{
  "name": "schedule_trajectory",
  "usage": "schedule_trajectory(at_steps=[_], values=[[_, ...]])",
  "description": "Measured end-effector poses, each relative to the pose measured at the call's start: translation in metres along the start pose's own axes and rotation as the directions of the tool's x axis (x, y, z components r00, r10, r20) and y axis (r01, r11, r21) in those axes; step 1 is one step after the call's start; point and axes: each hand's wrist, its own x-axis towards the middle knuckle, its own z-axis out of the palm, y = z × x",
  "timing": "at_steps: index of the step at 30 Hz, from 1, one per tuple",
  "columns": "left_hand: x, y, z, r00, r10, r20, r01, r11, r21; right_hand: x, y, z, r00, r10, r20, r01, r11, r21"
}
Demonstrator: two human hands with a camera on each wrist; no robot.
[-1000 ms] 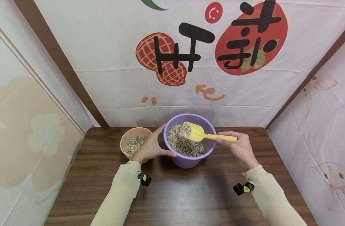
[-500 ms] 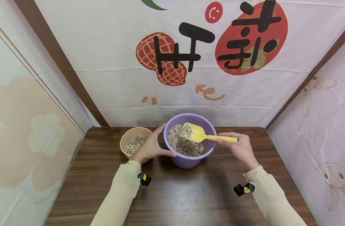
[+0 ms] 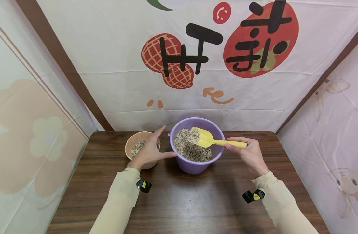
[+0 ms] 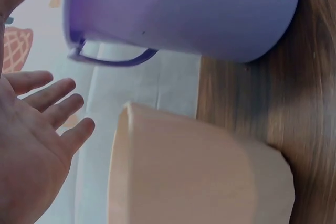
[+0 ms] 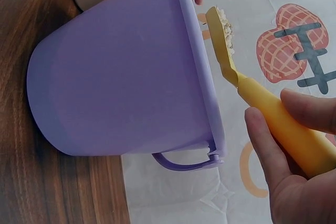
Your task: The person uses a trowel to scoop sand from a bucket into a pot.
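- Left hand (image 3: pixel 149 151) has been drawn off the rim of the purple bucket (image 3: pixel 193 167), leftward toward the peach bowl (image 3: pixel 134 140); right hand (image 3: pixel 250 154) and yellow scoop (image 3: pixel 206 139) are seen nearly unmoved over the last half second.
- Nearest: both forearms are covered by pale sleeves (image 3: pixel 117 198); a small black camera (image 3: pixel 144 186) is worn at the left wrist and another, similar, at the right.
- Dark wood-grain table (image 3: pixel 190 201) is seen below and between both hands.
- Left hand: released, nothing grasped; fingers and thumb are spread. Thumb tip is seen just beside the bucket wall; contact cannot be judged from the head view.
- Right hand: scoop handle is grasped between thumb and fingers, right of the bucket.
- Scoop blade is extended leftward from the right hand, over the bucket mouth; a load of pale grains (image 3: pixel 194 134) is carried at its tip, above rim level in the right wrist view.
- Bucket is stood upright between the hands, part filled with mixed grains (image 3: pixel 196 152); its curved handle (image 4: pixel 118 62) is hung along the side.
- Bowl is placed just left of the left hand and partly hidden by it; similar grains (image 3: pixel 137 148) are contained.
- Farthest: printed white cloth (image 3: pixel 123 87) is hung beyond both hands, behind the table.
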Motion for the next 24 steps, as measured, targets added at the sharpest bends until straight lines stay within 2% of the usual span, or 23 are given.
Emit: schedule_trajectory(at_steps=[6, 12, 18, 24], values=[[-0.010, -0.004, -0.016, 0.997, 0.005, -0.073, -0.001, 0.998, 0.063, 0.001, 0.000, 0.001, 1.000, -0.003, 0.001, 0.003, 1.000, -0.013], [-0.021, -0.015, -0.032, 0.989, -0.026, -0.144, 0.037, 0.997, 0.074, 0.001, 0.000, 0.002, 1.000, -0.008, 0.000, 0.008, 1.000, -0.026], [-0.034, -0.032, -0.046, 0.982, -0.074, -0.172, 0.085, 0.995, 0.058, 0.002, 0.000, 0.002, 1.000, -0.004, -0.005, 0.004, 1.000, -0.026], [-0.046, -0.048, -0.057, 0.973, -0.112, -0.201, 0.132, 0.987, 0.090, 0.002, -0.001, 0.003, 1.000, 0.002, -0.006, -0.002, 0.999, -0.034]])
